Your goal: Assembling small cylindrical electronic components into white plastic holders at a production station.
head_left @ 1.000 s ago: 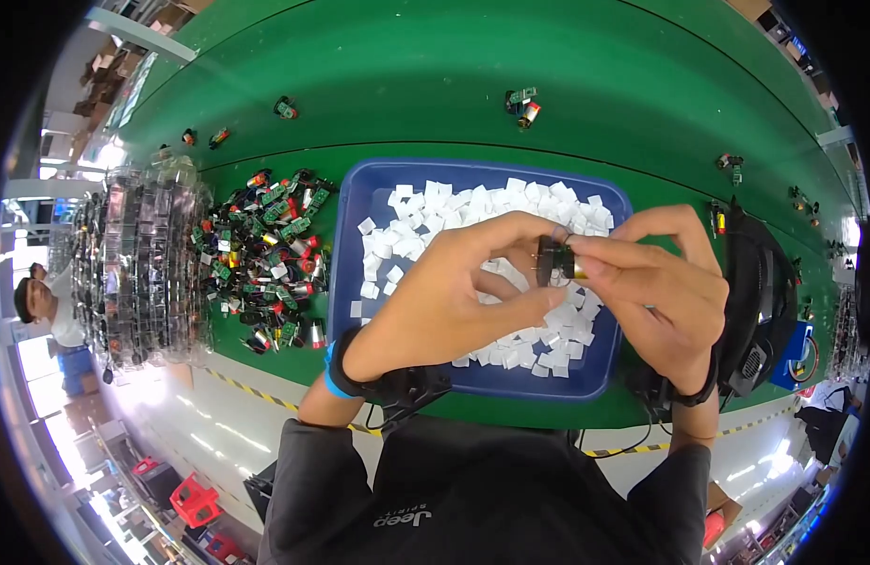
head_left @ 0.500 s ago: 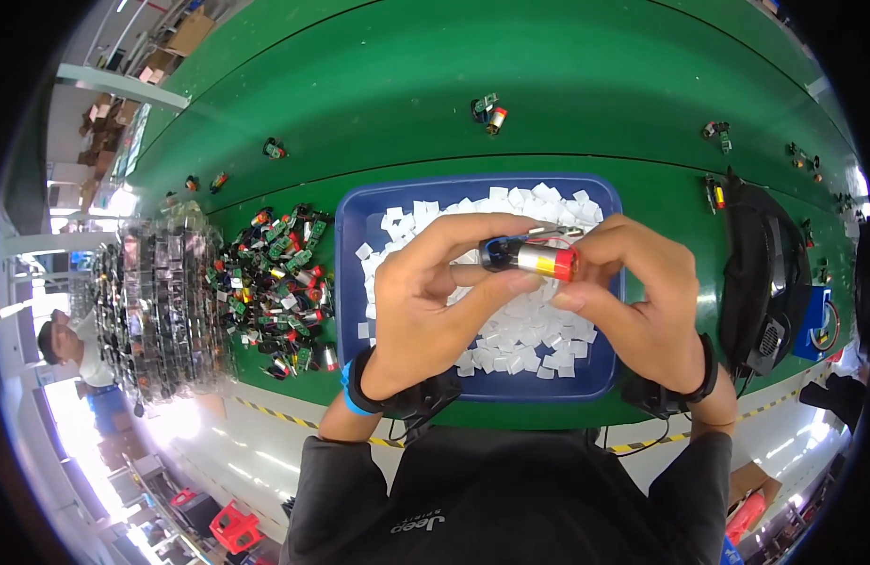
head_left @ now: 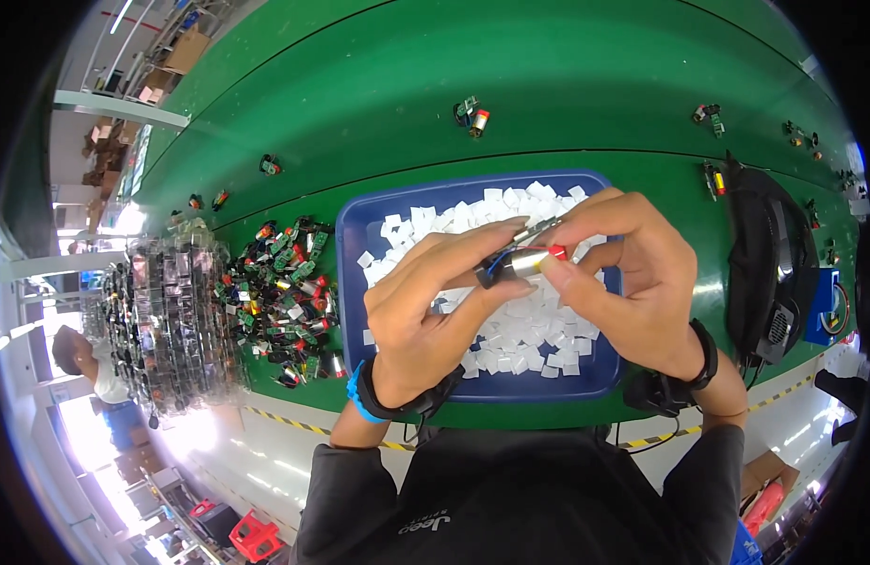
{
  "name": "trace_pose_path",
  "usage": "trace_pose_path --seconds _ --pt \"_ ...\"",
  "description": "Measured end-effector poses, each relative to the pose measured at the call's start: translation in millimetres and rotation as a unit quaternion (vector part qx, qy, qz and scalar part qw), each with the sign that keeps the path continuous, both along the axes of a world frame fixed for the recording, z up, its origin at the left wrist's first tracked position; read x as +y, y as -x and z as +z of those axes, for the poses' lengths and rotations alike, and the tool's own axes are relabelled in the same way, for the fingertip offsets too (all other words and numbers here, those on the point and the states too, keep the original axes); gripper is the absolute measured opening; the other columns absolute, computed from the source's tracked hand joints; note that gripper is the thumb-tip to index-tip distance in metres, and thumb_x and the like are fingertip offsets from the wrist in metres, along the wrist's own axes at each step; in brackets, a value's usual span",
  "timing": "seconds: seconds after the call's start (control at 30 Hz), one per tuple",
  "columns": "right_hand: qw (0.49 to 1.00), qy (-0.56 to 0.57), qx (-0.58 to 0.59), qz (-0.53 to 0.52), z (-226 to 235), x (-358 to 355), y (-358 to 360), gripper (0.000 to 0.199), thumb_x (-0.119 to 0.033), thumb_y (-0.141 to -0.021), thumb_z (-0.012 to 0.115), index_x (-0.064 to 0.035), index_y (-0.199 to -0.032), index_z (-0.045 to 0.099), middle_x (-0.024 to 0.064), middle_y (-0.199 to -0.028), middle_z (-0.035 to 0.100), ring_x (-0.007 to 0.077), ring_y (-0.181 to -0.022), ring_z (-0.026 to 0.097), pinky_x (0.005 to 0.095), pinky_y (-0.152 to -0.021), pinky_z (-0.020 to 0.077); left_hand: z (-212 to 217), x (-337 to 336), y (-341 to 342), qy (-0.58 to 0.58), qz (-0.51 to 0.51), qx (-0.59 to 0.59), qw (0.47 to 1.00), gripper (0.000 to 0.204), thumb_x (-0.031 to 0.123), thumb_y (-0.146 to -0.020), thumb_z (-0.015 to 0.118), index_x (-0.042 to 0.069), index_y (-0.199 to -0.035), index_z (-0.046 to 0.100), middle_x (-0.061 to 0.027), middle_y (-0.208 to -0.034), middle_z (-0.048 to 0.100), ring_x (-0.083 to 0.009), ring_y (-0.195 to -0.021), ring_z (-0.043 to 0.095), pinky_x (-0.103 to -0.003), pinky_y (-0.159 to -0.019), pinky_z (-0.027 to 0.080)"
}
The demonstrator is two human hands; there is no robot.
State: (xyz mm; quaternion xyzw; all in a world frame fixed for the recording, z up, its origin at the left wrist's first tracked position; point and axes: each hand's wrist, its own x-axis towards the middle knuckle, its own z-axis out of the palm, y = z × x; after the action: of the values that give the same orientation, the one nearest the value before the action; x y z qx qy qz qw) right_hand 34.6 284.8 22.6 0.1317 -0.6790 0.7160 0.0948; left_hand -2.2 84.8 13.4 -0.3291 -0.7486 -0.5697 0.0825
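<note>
Above the blue tray (head_left: 350,218), both my hands are closed on a small cylindrical battery (head_left: 524,264) with a silver body, a red end, a black end piece and thin wires. A small circuit board (head_left: 538,229) is wired to it and lies along its upper side, partly covered by fingers. My left hand (head_left: 421,311) pinches the black end between thumb and fingers. At the red end, my right hand (head_left: 642,282) grips with thumb and forefinger. Many white square pieces (head_left: 515,353) fill the tray below.
Left of the tray lies a heap of batteries with circuit boards (head_left: 284,273). Beyond it stand stacked clear plastic trays (head_left: 176,311). A black bag (head_left: 769,254) and a blue box (head_left: 824,315) sit at right. Another battery assembly (head_left: 472,118) lies farther back. A person (head_left: 105,377) is at far left.
The battery has tilted, its red end now higher and more covered by my right fingers. My left fingers have stretched along the circuit board. The view has shifted slightly.
</note>
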Motion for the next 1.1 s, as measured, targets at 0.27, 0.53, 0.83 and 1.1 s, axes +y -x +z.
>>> trace_pose_path --seconds 0.27,0.53,0.83,1.1 --pt "0.986 0.133 -0.093 0.036 -6 -4 -3 0.022 0.003 -0.092 0.068 0.0030 -0.109 0.055 0.0112 -0.097 0.062 0.0153 -0.087 0.065 0.0272 -0.061 0.0598 10 -2 -4 0.105 0.027 0.081 0.991 0.041 -0.002 -0.073 0.084 -0.004 -0.112 0.070 -0.0154 -0.109 0.074 -0.0212 -0.081 0.071 -0.027 -0.064 0.056" --pt "0.979 0.159 -0.123 0.033 -7 -4 -2 0.031 0.000 -0.092 0.070 0.0030 -0.119 0.055 0.0097 -0.095 0.066 0.0150 -0.083 0.064 0.0277 -0.061 0.0584 17 6 -4 0.117 0.032 0.098 0.988 0.035 -0.006 -0.076 0.081 -0.005 -0.109 0.070 -0.0139 -0.103 0.074 -0.0192 -0.079 0.069 -0.028 -0.066 0.058" --pt "0.937 -0.262 0.224 -0.064 -5 10 9 0.038 -0.003 -0.072 0.084 -0.0037 -0.108 0.073 0.0074 -0.083 0.066 0.0175 -0.068 0.064 0.0277 -0.057 0.0519 28 1 8 -0.099 -0.123 -0.412 0.897 0.021 0.001 -0.095 0.066 -0.006 -0.115 0.064 -0.0121 -0.111 0.066 -0.0178 -0.094 0.066 -0.033 -0.075 0.064" --pt "0.928 -0.314 0.193 -0.054 -12 17 7 0.038 -0.007 -0.072 0.084 -0.0063 -0.109 0.073 0.0060 -0.086 0.066 0.0213 -0.070 0.064 0.0294 -0.058 0.0515 27 -1 42 0.052 -0.154 -0.416 0.895 0.021 0.013 -0.095 0.070 -0.003 -0.109 0.067 -0.0093 -0.096 0.068 -0.0147 -0.080 0.066 -0.027 -0.059 0.058"
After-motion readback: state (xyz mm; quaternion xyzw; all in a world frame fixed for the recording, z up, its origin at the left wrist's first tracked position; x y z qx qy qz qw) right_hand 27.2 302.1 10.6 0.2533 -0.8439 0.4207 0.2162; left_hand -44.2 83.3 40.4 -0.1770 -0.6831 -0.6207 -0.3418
